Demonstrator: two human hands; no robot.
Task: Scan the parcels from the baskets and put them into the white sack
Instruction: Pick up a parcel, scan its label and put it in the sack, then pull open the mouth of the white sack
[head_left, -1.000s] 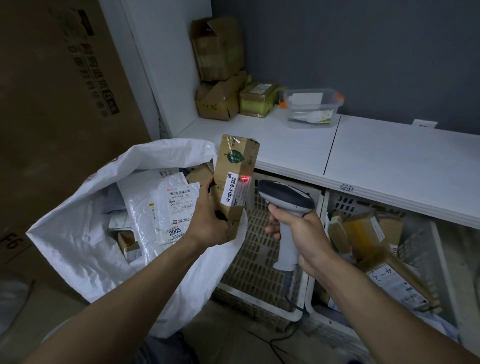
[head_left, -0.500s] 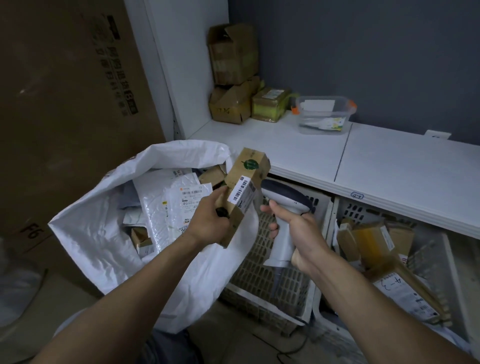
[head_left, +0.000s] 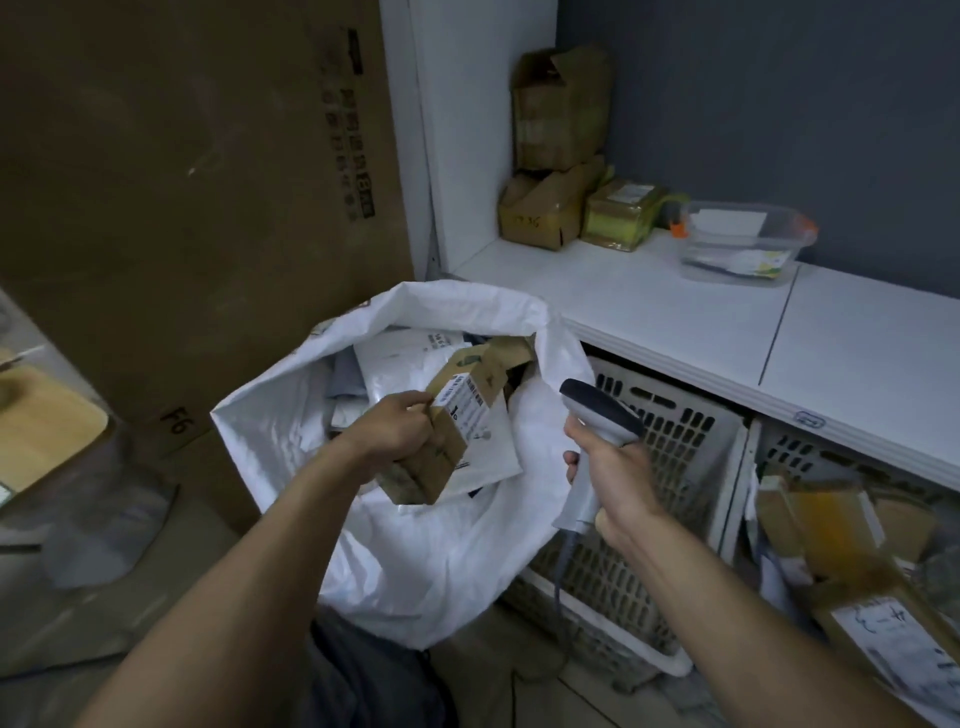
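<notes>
The left hand (head_left: 397, 428) grips a tilted cardboard parcel (head_left: 452, 423) over the open mouth of the white sack (head_left: 426, 561). The right hand (head_left: 613, 467) holds a barcode scanner (head_left: 597, 415) beside a slatted basket (head_left: 680, 452).

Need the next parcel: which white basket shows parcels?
The right-hand white slatted plastic basket, holding brown cardboard parcels; the left basket beside the white woven sack shows none.

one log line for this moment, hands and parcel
left hand: holds cardboard parcel over white sack | right hand: grips scanner | parcel: not yet in sack
</notes>
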